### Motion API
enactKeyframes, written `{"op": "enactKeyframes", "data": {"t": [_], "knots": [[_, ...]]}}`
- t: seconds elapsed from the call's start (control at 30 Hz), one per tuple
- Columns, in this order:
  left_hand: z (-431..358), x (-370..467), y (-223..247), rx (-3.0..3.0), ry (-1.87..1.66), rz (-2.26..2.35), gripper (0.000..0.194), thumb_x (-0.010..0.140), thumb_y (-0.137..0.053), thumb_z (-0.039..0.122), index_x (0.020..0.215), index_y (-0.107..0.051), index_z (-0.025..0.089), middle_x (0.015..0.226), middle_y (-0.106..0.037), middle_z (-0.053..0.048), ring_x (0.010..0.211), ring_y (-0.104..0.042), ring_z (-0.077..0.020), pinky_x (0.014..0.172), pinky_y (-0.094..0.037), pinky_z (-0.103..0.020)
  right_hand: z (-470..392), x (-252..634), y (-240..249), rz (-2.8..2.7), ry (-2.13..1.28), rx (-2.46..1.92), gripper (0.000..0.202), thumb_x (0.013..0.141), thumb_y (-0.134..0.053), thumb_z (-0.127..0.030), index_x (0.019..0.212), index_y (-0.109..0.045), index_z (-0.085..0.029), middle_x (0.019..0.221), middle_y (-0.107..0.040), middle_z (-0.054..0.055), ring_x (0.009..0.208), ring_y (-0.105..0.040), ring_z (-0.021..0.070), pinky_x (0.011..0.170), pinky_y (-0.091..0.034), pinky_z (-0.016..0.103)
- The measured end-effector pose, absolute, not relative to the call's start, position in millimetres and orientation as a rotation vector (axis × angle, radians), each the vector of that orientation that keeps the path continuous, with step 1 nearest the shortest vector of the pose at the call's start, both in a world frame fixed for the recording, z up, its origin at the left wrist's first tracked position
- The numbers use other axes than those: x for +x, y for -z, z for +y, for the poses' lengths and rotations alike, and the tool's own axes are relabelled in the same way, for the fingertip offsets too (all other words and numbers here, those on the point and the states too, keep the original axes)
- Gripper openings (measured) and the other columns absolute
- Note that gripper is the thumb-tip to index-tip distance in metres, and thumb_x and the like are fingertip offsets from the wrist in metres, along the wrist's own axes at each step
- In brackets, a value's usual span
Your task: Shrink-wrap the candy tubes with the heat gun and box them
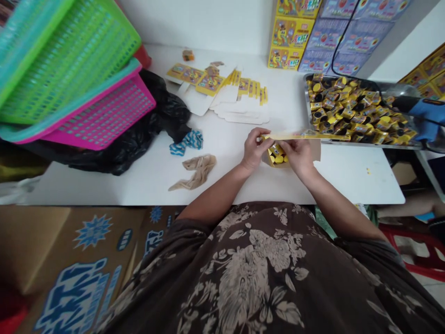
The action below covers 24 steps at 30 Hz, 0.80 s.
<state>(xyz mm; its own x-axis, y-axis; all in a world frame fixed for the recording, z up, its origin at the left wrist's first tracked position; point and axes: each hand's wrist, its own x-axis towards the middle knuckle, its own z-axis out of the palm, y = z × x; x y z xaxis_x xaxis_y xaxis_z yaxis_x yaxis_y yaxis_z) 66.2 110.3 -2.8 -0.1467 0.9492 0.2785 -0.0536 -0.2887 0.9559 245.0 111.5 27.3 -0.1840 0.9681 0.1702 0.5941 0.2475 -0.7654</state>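
Observation:
A small yellow cardboard box stands on the white table in front of me, its top raised as a thin yellow edge. Several small yellow-capped cups lie inside it. My left hand pinches the box's upper left corner between thumb and fingers. On the other side, my right hand has its fingers closed on the box's upper edge, with the thumb over the opening. The fingertips of both hands are partly hidden by the raised cardboard.
A metal tray heaped with small yellow cups stands at the right. Flat yellow cartons lie behind my hands. Stacked boxes rise at the back. Plastic baskets, a black bag and a beige cloth are at left.

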Motion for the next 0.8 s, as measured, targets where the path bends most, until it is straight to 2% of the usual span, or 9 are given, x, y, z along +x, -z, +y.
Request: {"op": "enactKeyframes", "data": {"t": [0.1, 0.17, 0.23, 0.3, 0.37, 0.47, 0.53, 0.63, 0.8], "knots": [[110.8, 65.6, 3.5, 1.289, -1.555, 1.094, 0.038, 0.084, -0.084, 0.059, 0.099, -0.071, 0.026, 0.106, -0.071, -0.004, 0.101, -0.066, -0.0229, 0.085, -0.053, -0.035, 100.9, 246.5, -21.1, -1.814, -0.780, -1.267, 0.031, 0.090, -0.074, -0.047, 0.108, -0.073, -0.022, 0.115, -0.074, 0.010, 0.100, -0.075, 0.0269, 0.092, -0.065, 0.048], [110.6, 65.5, 3.5, 1.289, -1.560, 1.082, 0.037, 0.084, -0.084, 0.058, 0.099, -0.072, 0.026, 0.106, -0.071, -0.004, 0.100, -0.066, -0.0225, 0.083, -0.053, -0.035, 93.6, 248.8, -20.0, -1.876, -0.720, -1.219, 0.040, 0.083, -0.082, -0.044, 0.115, -0.072, -0.024, 0.129, -0.069, 0.012, 0.110, -0.073, 0.0296, 0.094, -0.066, 0.051], [110.3, 65.8, 3.1, 1.295, -1.568, 1.083, 0.036, 0.084, -0.084, 0.057, 0.099, -0.072, 0.027, 0.106, -0.071, -0.004, 0.099, -0.066, -0.0225, 0.082, -0.052, -0.034, 87.2, 252.8, -21.8, -1.985, -0.576, -1.192, 0.044, 0.080, -0.086, -0.039, 0.119, -0.073, -0.025, 0.134, -0.067, 0.013, 0.121, -0.069, 0.0342, 0.101, -0.063, 0.056], [110.1, 66.3, 2.7, 1.295, -1.568, 1.096, 0.036, 0.084, -0.084, 0.057, 0.099, -0.072, 0.027, 0.107, -0.071, -0.004, 0.100, -0.065, -0.0226, 0.081, -0.052, -0.034, 82.7, 257.8, -25.4, -2.083, -0.416, -1.192, 0.040, 0.079, -0.086, -0.034, 0.116, -0.074, -0.024, 0.126, -0.069, 0.014, 0.123, -0.067, 0.0379, 0.107, -0.059, 0.060], [110.1, 66.6, 2.3, 1.288, -1.562, 1.104, 0.036, 0.084, -0.085, 0.057, 0.099, -0.072, 0.027, 0.107, -0.071, -0.004, 0.100, -0.065, -0.0226, 0.080, -0.052, -0.034, 80.7, 262.0, -28.9, -2.149, -0.339, -1.209, 0.032, 0.078, -0.086, -0.030, 0.107, -0.074, -0.025, 0.113, -0.072, 0.013, 0.115, -0.068, 0.0385, 0.104, -0.058, 0.060], [110.2, 66.5, 1.8, 1.278, -1.557, 1.105, 0.036, 0.084, -0.085, 0.056, 0.099, -0.072, 0.027, 0.107, -0.071, -0.004, 0.101, -0.065, -0.0227, 0.081, -0.052, -0.034, 81.8, 264.1, -32.0, -2.206, -0.349, -1.238, 0.018, 0.080, -0.080, -0.026, 0.094, -0.069, -0.027, 0.100, -0.072, 0.010, 0.104, -0.068, 0.0349, 0.095, -0.060, 0.053], [110.4, 66.1, 1.9, 1.280, -1.552, 1.100, 0.037, 0.085, -0.084, 0.058, 0.100, -0.071, 0.026, 0.107, -0.071, -0.004, 0.100, -0.065, -0.0228, 0.082, -0.052, -0.034, 83.9, 262.1, -33.4, -2.233, -0.366, -1.265, 0.011, 0.084, -0.073, -0.025, 0.092, -0.067, -0.026, 0.097, -0.072, 0.008, 0.100, -0.069, 0.0315, 0.091, -0.060, 0.048], [110.9, 65.4, 2.9, 1.305, -1.561, 1.081, 0.039, 0.085, -0.082, 0.061, 0.100, -0.071, 0.026, 0.106, -0.071, -0.005, 0.100, -0.065, -0.0233, 0.083, -0.052, -0.035, 87.1, 256.0, -36.4, -2.316, -0.354, -1.311, 0.013, 0.083, -0.071, -0.025, 0.095, -0.067, -0.024, 0.098, -0.073, 0.009, 0.096, -0.069, 0.0297, 0.088, -0.059, 0.044], [112.7, 65.2, 5.8, 1.360, -1.574, 1.085, 0.043, 0.082, -0.082, 0.065, 0.101, -0.070, 0.028, 0.108, -0.071, -0.004, 0.104, -0.066, -0.0245, 0.084, -0.053, -0.036, 91.9, 251.0, -42.4, -2.371, -0.376, -1.319, 0.021, 0.074, -0.078, -0.026, 0.092, -0.066, -0.023, 0.097, -0.074, 0.009, 0.099, -0.069, 0.0318, 0.088, -0.056, 0.044]]}}
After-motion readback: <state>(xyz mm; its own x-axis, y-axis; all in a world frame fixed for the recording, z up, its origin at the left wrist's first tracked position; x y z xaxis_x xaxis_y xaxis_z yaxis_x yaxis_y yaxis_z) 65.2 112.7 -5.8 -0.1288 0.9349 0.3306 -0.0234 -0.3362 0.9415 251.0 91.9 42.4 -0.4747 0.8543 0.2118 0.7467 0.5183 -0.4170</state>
